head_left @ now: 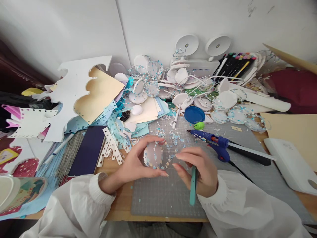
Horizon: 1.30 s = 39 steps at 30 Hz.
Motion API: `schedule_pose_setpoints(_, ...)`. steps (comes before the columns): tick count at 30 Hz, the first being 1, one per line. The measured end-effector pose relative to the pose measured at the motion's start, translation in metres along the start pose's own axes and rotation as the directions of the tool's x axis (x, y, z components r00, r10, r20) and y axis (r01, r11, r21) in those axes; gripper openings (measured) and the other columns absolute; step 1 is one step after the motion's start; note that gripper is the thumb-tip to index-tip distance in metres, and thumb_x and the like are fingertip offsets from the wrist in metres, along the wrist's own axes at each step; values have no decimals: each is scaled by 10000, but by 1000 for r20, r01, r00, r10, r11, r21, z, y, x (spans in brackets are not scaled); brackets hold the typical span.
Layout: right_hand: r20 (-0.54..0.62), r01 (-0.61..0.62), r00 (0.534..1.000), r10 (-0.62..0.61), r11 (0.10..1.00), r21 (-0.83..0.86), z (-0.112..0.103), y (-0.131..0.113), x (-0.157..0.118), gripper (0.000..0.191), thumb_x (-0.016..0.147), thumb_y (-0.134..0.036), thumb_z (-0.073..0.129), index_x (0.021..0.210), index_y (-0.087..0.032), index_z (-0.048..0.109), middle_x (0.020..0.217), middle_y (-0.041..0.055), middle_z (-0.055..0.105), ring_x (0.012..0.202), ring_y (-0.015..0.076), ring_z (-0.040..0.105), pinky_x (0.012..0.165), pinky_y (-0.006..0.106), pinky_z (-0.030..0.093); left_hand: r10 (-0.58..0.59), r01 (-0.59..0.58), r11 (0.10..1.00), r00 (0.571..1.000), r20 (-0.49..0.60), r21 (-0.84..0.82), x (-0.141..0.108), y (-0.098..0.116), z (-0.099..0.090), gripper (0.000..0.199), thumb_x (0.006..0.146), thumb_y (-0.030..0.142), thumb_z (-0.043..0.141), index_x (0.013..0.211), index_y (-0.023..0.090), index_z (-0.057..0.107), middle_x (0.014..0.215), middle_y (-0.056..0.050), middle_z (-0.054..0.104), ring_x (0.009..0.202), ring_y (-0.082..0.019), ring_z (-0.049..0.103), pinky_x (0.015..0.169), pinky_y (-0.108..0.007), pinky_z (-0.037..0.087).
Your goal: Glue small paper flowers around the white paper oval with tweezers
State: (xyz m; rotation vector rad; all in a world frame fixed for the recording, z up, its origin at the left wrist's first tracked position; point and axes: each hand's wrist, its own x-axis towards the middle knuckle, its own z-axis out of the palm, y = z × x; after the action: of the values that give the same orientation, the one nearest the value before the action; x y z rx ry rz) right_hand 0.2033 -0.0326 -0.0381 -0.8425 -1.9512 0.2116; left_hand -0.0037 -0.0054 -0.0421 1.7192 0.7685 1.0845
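nearest, the person's white sleeves point(81, 195) are reaching in over the front edge of a grey gridded cutting mat point(170, 198). just beyond, the right hand point(196, 168) is curling around a teal-handled tool point(193, 190), which is pointing back toward the body; thumb and forefinger are bending toward each other, though whether they are pinching anything is too small to tell. beside it, the left hand point(146, 157) is gripping a round piece point(153, 153) between thumb and fingers, keeping it above the mat. the piece is showing a pale, cloudy, faintly pinkish face, and tiny blue, white and peach shapes are dotting it, clustering thickest along its rim; a thin strand bearing more of them is looping out on its right side. farther off, loose little shapes point(177, 137) are lying scattered over the mat, a blue glue gun point(219, 142) is resting to their right, and a blue round lid point(194, 114) is sitting behind. beyond, similar decorated discs point(152, 88) are piling up before the wall point(153, 23).
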Motion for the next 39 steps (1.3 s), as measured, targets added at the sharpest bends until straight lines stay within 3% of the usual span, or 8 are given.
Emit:
schedule_pose_setpoints(3,69,-109,992,104,992,70,5,0,-1,188,791,-186,652,950,-199,552,814,43,595,703,145,593,568,258,478,62,-67,992,997,41,106,-2,-1,2,758,579,300,866,1251,255,517,1211,-88,573,1146,-262,527,985,-369,415)
schedule_pose_setpoints(6,112,-189,978,176,975,113,10,1,-2,242,737,-273,706,881,-198,526,770,20,562,656,138,546,566,268,451,76,-86,983,995,71,160,-3,-2,3,715,653,325,818,1282,262,486,1240,-92,556,1170,-271,507,997,-380,401)
schedule_pose_setpoints(16,198,-289,942,271,955,65,10,-2,-3,436,644,-342,754,994,-185,545,794,17,521,670,147,495,571,272,421,70,-92,970,992,104,224,-7,-5,3,777,664,337,805,1330,272,410,1282,-101,512,1196,-281,477,1025,-416,379)
schedule_pose_setpoints(23,231,-324,931,282,930,173,8,-3,1,416,683,-302,721,1053,-197,560,823,19,520,636,125,474,513,245,405,61,-80,987,989,135,139,-7,-4,3,727,650,290,805,1287,258,454,1253,-106,533,1186,-291,487,1014,-424,389)
schedule_pose_setpoints(32,302,-341,919,256,898,277,-1,4,8,399,721,-315,716,1094,-222,609,931,32,489,583,80,385,505,233,399,75,-74,997,995,68,-14,-4,1,2,709,544,267,881,1173,233,556,1175,-105,599,1142,-287,548,970,-407,435)
schedule_pose_setpoints(39,316,-378,906,283,876,300,-1,9,8,420,714,-299,717,1112,-223,606,1038,68,526,552,66,365,485,231,378,-7,14,993,998,64,-115,-3,2,5,952,482,328,905,1308,262,434,1309,-121,498,1218,-305,484,1025,-429,399)
